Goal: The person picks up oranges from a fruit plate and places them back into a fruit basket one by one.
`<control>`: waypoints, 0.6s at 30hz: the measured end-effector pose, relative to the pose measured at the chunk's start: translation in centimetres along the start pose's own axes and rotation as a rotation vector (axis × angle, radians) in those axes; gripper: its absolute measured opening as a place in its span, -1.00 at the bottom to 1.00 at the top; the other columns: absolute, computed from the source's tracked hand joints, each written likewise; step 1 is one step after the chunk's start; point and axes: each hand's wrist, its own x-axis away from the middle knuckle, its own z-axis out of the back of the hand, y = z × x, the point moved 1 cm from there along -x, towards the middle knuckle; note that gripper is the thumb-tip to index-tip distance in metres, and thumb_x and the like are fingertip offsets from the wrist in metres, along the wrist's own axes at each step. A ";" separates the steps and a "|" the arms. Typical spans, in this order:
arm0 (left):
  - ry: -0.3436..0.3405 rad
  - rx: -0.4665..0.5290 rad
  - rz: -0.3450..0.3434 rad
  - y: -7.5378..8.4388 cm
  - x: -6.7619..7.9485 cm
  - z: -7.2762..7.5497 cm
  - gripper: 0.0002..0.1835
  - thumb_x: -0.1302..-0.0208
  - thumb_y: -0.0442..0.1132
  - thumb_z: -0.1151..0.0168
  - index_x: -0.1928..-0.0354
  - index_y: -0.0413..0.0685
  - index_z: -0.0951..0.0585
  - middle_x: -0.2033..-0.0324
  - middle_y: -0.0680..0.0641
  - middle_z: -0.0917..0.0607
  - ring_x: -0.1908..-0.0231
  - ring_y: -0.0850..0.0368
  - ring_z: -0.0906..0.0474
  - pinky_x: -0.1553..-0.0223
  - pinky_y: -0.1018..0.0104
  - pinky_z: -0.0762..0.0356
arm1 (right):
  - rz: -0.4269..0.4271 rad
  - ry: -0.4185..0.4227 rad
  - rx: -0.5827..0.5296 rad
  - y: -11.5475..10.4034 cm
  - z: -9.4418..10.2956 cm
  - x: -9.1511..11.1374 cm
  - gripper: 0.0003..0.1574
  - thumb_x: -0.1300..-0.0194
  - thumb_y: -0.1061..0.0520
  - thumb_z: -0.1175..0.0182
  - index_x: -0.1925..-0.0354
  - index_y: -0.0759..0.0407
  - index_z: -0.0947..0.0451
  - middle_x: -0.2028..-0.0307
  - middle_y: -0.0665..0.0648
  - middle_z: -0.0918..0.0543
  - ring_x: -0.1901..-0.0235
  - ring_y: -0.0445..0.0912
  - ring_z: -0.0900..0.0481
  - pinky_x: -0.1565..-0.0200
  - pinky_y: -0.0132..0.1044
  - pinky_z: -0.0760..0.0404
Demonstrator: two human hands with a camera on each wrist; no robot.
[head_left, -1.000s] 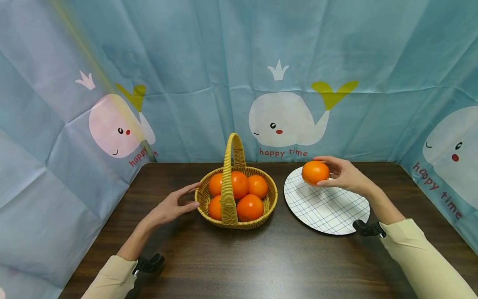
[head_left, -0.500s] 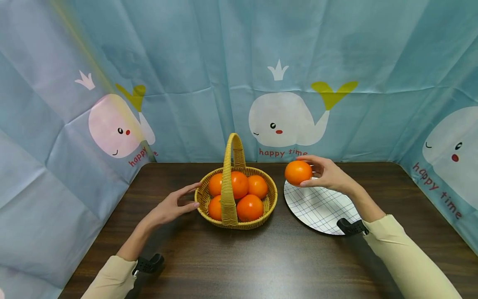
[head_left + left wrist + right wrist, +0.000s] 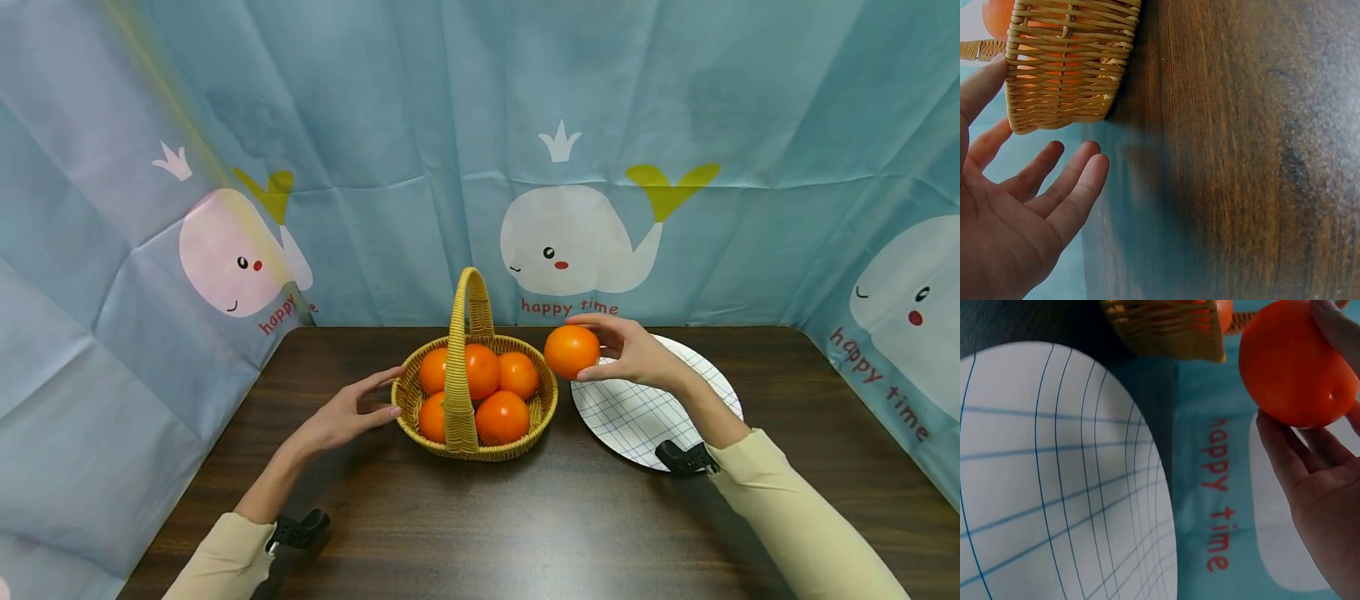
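My right hand (image 3: 637, 354) pinches an orange (image 3: 572, 352) between thumb and fingers, raised just beside the right rim of the yellow wicker basket (image 3: 517, 452). In the right wrist view the same orange (image 3: 1297, 362) shows a small stem dot, and the fingertips press its underside. Several oranges (image 3: 502, 417) lie inside the basket under its tall arched handle (image 3: 456, 358). My left hand (image 3: 341, 421) rests its fingertips on the basket's left rim. From the left wrist view, its fingers (image 3: 1079, 187) are spread and relaxed, with the thumb near the rim.
Below and right of my right hand lies a round white plate (image 3: 637, 425) with a blue grid pattern. A dark wooden table (image 3: 480, 525) carries everything. Behind stands a blue curtain (image 3: 375, 250) printed with whales. Each wrist wears a black strap mount (image 3: 300, 529).
My right hand has carried the orange leftward from above the plate to the basket's right rim. The left hand and basket have stayed put.
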 end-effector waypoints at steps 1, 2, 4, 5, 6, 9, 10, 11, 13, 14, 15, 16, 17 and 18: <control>0.000 0.000 0.000 0.0 0.0 0.0 -0.30 -0.46 -0.17 -0.27 -0.53 -0.19 -0.27 -0.45 -0.28 -0.32 -0.35 -0.39 -0.28 -0.24 -0.38 -0.27 | 0.006 -0.004 -0.001 -0.2 -0.2 -0.1 -0.06 -0.11 0.37 -0.52 -0.41 0.31 -0.35 -0.26 0.23 -0.49 -0.16 0.13 -0.54 -0.16 -0.10 -0.56; -0.001 0.001 0.001 0.0 0.0 0.0 -0.30 -0.46 -0.17 -0.27 -0.53 -0.19 -0.27 -0.45 -0.28 -0.32 -0.35 -0.39 -0.27 -0.24 -0.38 -0.27 | 0.011 -0.009 -0.002 -0.3 -0.3 -0.2 -0.06 -0.11 0.37 -0.52 -0.41 0.33 -0.35 -0.26 0.23 -0.49 -0.15 0.14 -0.54 -0.16 -0.10 -0.55; -0.002 0.006 0.001 0.0 0.0 0.0 -0.30 -0.46 -0.18 -0.27 -0.53 -0.19 -0.27 -0.45 -0.28 -0.31 -0.34 -0.39 -0.29 -0.23 -0.36 -0.30 | 0.023 -0.016 0.000 -0.5 -0.7 -0.3 -0.06 -0.11 0.37 -0.52 -0.40 0.33 -0.35 -0.25 0.23 -0.49 -0.14 0.14 -0.55 -0.16 -0.09 -0.56; -0.003 0.009 0.000 0.0 0.0 0.0 -0.30 -0.46 -0.18 -0.27 -0.53 -0.19 -0.26 -0.45 -0.29 -0.31 -0.33 -0.39 -0.31 -0.22 -0.35 -0.31 | 0.027 -0.018 0.002 -0.6 -0.8 -0.3 -0.06 -0.11 0.37 -0.52 -0.40 0.32 -0.36 -0.25 0.23 -0.49 -0.13 0.14 -0.56 -0.16 -0.09 -0.56; -0.005 0.015 0.000 0.0 0.0 0.0 -0.30 -0.47 -0.19 -0.26 -0.53 -0.20 -0.26 -0.45 -0.29 -0.30 -0.32 -0.39 -0.33 -0.21 -0.33 -0.34 | 0.030 -0.019 0.003 -0.7 -1.0 -0.3 -0.06 -0.10 0.37 -0.53 -0.40 0.29 -0.37 -0.25 0.22 -0.50 -0.13 0.14 -0.56 -0.16 -0.08 -0.56; -0.005 0.015 -0.004 -0.1 -0.1 0.0 -0.31 -0.47 -0.20 -0.26 -0.53 -0.21 -0.26 -0.44 -0.29 -0.32 -0.32 -0.38 -0.34 -0.22 -0.34 -0.33 | 0.041 -0.028 0.000 -0.9 -1.5 -0.3 -0.06 -0.09 0.37 -0.53 -0.40 0.21 -0.39 -0.25 0.21 -0.50 -0.13 0.13 -0.56 -0.16 -0.06 -0.56; -0.005 0.014 -0.004 -0.1 -0.1 0.0 -0.31 -0.47 -0.19 -0.26 -0.53 -0.20 -0.26 -0.44 -0.29 -0.32 -0.32 -0.37 -0.33 -0.23 -0.36 -0.30 | 0.042 -0.031 -0.005 -1.0 -1.6 -0.3 -0.06 -0.09 0.38 -0.53 -0.40 0.18 -0.40 -0.25 0.21 -0.50 -0.14 0.13 -0.56 -0.16 -0.06 -0.56; -0.003 0.012 -0.004 -0.1 -0.1 0.0 -0.31 -0.47 -0.19 -0.27 -0.53 -0.20 -0.27 -0.43 -0.29 -0.33 -0.33 -0.36 -0.31 -0.24 -0.38 -0.27 | 0.045 -0.033 -0.010 -1.1 -1.7 -0.3 -0.06 -0.09 0.38 -0.53 -0.40 0.19 -0.40 -0.25 0.21 -0.50 -0.14 0.13 -0.55 -0.17 -0.05 -0.55; 0.001 0.003 -0.006 -0.1 -0.1 0.0 -0.31 -0.46 -0.18 -0.27 -0.53 -0.20 -0.27 -0.42 -0.28 -0.35 -0.36 -0.34 -0.28 -0.25 -0.43 -0.21 | 0.051 -0.040 -0.018 -1.2 -2.0 -0.4 -0.06 -0.10 0.40 -0.52 -0.41 0.20 -0.39 -0.26 0.21 -0.50 -0.16 0.13 -0.54 -0.17 -0.05 -0.55; 0.000 0.002 -0.006 -0.1 -0.1 0.0 -0.31 -0.46 -0.18 -0.27 -0.53 -0.20 -0.27 -0.42 -0.28 -0.35 -0.36 -0.34 -0.28 -0.25 -0.43 -0.20 | 0.051 -0.042 -0.019 -1.2 -2.2 -0.4 -0.06 -0.09 0.40 -0.52 -0.41 0.19 -0.39 -0.27 0.20 -0.49 -0.17 0.13 -0.53 -0.18 -0.05 -0.54; 0.001 0.002 -0.006 -0.1 -0.1 0.0 -0.31 -0.46 -0.18 -0.27 -0.53 -0.20 -0.27 -0.42 -0.28 -0.35 -0.36 -0.34 -0.28 -0.25 -0.43 -0.20 | 0.054 -0.044 -0.017 -1.2 -2.3 -0.4 -0.06 -0.10 0.39 -0.52 -0.41 0.19 -0.39 -0.27 0.19 -0.49 -0.17 0.12 -0.53 -0.19 -0.06 -0.53; 0.001 0.002 -0.009 -0.1 -0.1 0.0 -0.31 -0.46 -0.19 -0.27 -0.53 -0.21 -0.27 -0.42 -0.28 -0.35 -0.36 -0.34 -0.28 -0.25 -0.44 -0.19 | 0.058 -0.046 -0.015 -1.2 -2.4 -0.4 -0.06 -0.10 0.39 -0.52 -0.41 0.19 -0.39 -0.28 0.19 -0.49 -0.18 0.12 -0.53 -0.19 -0.06 -0.53; 0.001 -0.001 -0.011 -0.1 -0.1 0.0 -0.31 -0.46 -0.19 -0.27 -0.52 -0.21 -0.27 -0.42 -0.28 -0.35 -0.36 -0.34 -0.28 -0.25 -0.44 -0.19 | 0.060 -0.046 -0.010 -1.3 -2.6 -0.4 -0.06 -0.10 0.38 -0.52 -0.41 0.19 -0.39 -0.28 0.18 -0.48 -0.18 0.11 -0.53 -0.20 -0.06 -0.52; 0.000 -0.003 -0.014 0.0 -0.1 0.0 -0.31 -0.46 -0.19 -0.27 -0.52 -0.22 -0.27 -0.42 -0.29 -0.35 -0.36 -0.34 -0.28 -0.25 -0.44 -0.20 | 0.063 -0.046 -0.005 -1.3 -2.7 -0.4 -0.06 -0.09 0.38 -0.53 -0.41 0.17 -0.40 -0.29 0.18 -0.48 -0.19 0.10 -0.53 -0.20 -0.07 -0.52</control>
